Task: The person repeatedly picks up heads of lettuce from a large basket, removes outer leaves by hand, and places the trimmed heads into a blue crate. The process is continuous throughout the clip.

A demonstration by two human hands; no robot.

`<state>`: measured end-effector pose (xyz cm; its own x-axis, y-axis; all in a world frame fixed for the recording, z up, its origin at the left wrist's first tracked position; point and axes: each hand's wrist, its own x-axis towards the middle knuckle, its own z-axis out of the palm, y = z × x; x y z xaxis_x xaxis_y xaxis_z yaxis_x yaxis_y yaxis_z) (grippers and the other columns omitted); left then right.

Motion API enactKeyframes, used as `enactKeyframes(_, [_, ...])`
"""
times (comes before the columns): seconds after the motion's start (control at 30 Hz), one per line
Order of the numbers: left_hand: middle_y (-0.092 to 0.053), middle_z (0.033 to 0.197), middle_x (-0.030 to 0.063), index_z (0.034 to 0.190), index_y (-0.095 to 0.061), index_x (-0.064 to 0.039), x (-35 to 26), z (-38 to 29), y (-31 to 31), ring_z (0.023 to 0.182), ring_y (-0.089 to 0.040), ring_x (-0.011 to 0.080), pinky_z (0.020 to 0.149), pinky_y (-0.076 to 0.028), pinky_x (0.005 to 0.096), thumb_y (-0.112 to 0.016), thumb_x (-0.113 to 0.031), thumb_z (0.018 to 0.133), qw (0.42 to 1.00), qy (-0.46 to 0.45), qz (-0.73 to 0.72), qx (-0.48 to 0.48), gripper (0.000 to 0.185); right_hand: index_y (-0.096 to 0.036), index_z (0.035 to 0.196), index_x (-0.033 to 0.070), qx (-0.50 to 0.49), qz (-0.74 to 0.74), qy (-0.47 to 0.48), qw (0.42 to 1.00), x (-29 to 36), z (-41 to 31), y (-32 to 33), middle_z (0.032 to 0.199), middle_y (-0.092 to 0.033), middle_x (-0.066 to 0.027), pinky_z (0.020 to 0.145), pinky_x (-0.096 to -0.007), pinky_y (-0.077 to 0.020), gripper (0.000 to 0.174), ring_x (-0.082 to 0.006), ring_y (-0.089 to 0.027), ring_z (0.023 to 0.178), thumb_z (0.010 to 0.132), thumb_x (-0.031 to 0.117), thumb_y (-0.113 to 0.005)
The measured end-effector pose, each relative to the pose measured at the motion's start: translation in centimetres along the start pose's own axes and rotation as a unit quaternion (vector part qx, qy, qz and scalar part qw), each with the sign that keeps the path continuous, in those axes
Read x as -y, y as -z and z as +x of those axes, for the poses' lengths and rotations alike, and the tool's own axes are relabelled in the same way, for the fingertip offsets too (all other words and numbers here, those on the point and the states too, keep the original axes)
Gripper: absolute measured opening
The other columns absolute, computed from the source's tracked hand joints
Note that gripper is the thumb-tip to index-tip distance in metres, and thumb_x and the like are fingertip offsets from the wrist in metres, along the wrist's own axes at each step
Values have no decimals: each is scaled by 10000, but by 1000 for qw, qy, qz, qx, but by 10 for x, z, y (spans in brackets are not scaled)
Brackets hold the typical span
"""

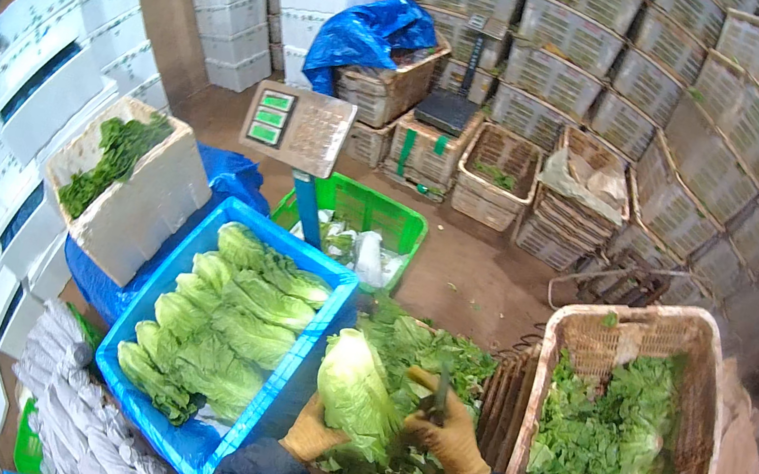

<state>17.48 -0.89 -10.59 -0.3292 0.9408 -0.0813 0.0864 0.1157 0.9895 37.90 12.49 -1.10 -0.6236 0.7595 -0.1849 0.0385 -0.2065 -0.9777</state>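
Note:
In a tan glove, my left hand [312, 432] holds a head of romaine lettuce [356, 389] at its lower left, the pale end pointing away from me. My right hand [447, 435], gloved too, grips a knife [442, 393] whose blade points up, just right of the lettuce. Loose lettuce leaves [418, 343] lie beneath and behind both hands. To the left, a blue plastic crate [206, 462] holds rows of lettuce heads [234, 326]. At the right, a worn white plastic basket [536, 386] contains many leafy greens [595, 458].
A scale display [297, 129] on a blue post rises beyond the blue crate, beside a green basket [384, 211]. A foam box [148, 211] of greens stands at the left. Stacked crates [572, 27] line the back; a metal-framed cart [614, 286] sits beyond the right basket.

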Motion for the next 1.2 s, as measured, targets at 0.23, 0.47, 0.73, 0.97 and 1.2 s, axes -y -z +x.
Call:
enactKeyframes(0.23, [-481, 1502, 134, 1568, -322, -49, 8, -14, -1, 1343, -519, 273, 1122, -450, 407, -992, -148, 599, 995, -41, -6, -90, 1183, -741, 1153, 42, -22, -220, 162, 962, 4, 28, -31, 1011, -724, -77, 742, -290, -534, 324, -142, -656, 854, 859, 128, -845])
enactKeyframes(0.47, [-455, 1544, 208, 1610, -266, -25, -2, -18, 44, 1408, -471, 355, 1186, -396, 411, -1028, -307, 531, 973, -91, 213, -10, 1350, -749, 977, 22, -43, -195, 68, 977, -1, 15, 28, 933, -720, -27, 771, -265, -520, 155, -106, -645, 860, 865, 80, -838])
enactKeyframes(0.73, [-407, 1593, 211, 1595, -323, -11, -44, 4, 12, 1468, -408, 309, 1233, -317, 415, -928, -378, 721, 956, 139, 54, 254, 1124, -403, 1581, 78, -39, -231, -27, 972, -70, -4, 91, 1483, -528, -100, 1111, -372, -433, 871, -245, -521, 1340, 850, 243, -847])
enactKeyframes(0.97, [-266, 1641, 320, 1661, 6, -82, -61, -2, -39, 1477, -381, 439, 1210, -346, 421, -852, -530, 785, 994, -41, 84, 62, 1305, -503, 1438, 17, -61, 292, -96, 950, -43, -4, 18, 1284, -657, -145, 922, -496, -589, 740, -308, -667, 1103, 953, 544, -688])
enactKeyframes(1.2, [-527, 1459, 126, 1508, -370, -47, -48, -85, 98, 1295, -573, 249, 1094, -480, 424, -911, -129, 749, 988, -20, 41, -147, 936, -560, 1398, 68, 223, 97, -104, 964, -46, 53, -163, 1115, -626, -11, 689, -310, -507, 548, -121, -588, 864, 911, 175, -788])
